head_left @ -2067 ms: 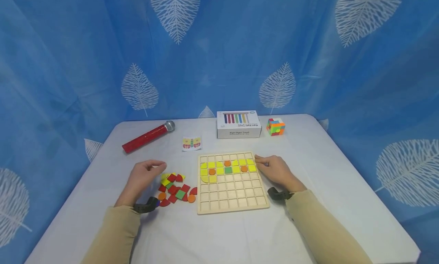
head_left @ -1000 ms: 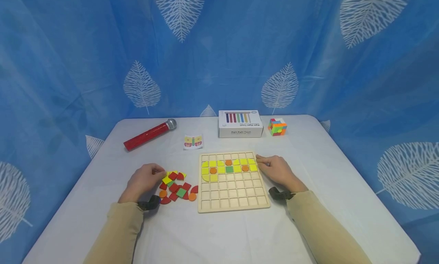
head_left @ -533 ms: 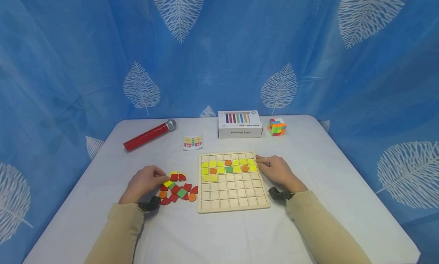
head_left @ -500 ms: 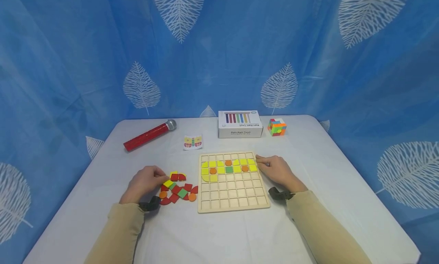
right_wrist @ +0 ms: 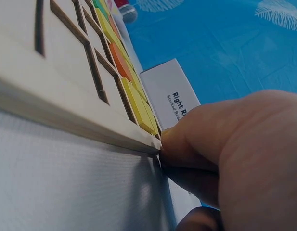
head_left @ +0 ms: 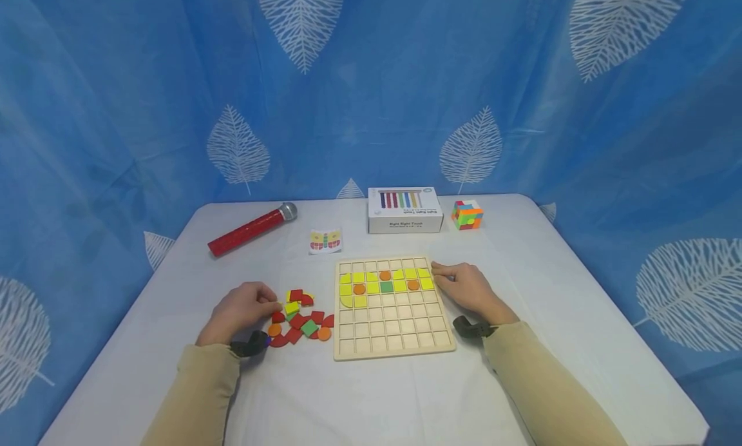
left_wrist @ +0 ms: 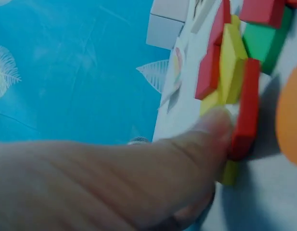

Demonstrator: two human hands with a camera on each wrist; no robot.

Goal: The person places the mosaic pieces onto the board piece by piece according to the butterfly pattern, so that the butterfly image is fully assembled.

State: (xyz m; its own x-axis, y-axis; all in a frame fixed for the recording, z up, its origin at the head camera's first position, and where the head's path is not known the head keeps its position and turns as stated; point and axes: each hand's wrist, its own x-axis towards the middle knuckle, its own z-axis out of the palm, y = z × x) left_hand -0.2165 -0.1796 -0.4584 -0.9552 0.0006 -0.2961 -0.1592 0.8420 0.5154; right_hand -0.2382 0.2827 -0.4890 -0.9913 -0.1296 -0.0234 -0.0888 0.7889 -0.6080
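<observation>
We take the clock from the middle of the wooden board (head_left: pixel 385 333), twelve lying away from the person. At nine o'clock, outermost, we list one left hand (head_left: pixel 240 309), fingers bent and the gap to the thumb narrow, its tips among the tiles; the left wrist view sets the thumb at a red tile (left_wrist: pixel 246 108), but we cannot tell whether a piece is pinched. At ten, one microphone (head_left: pixel 250 231), red with a silver head, lying aslant. At nine, between left hand and board, we enter the loose tiles (head_left: pixel 298 321): red squares and quarter-rounds, green squares, two orange rounds, some yellow, partly overlapping. Near eleven, one small card (head_left: pixel 325 241) printed with a coloured pattern. At the centre, the board itself, gridded, bearing yellow tiles, three orange rounds and one green square (head_left: pixel 386 287) in two rows across its far half, with two further yellow pieces below at ten. At twelve, one white box (head_left: pixel 404 224) lettered "Right Right Touch". At one, one multicoloured puzzle cube (head_left: pixel 467 215). Toward three, one right hand (head_left: pixel 468 291), fingers curled, pinching the board's edge near its far corner, at about one.
</observation>
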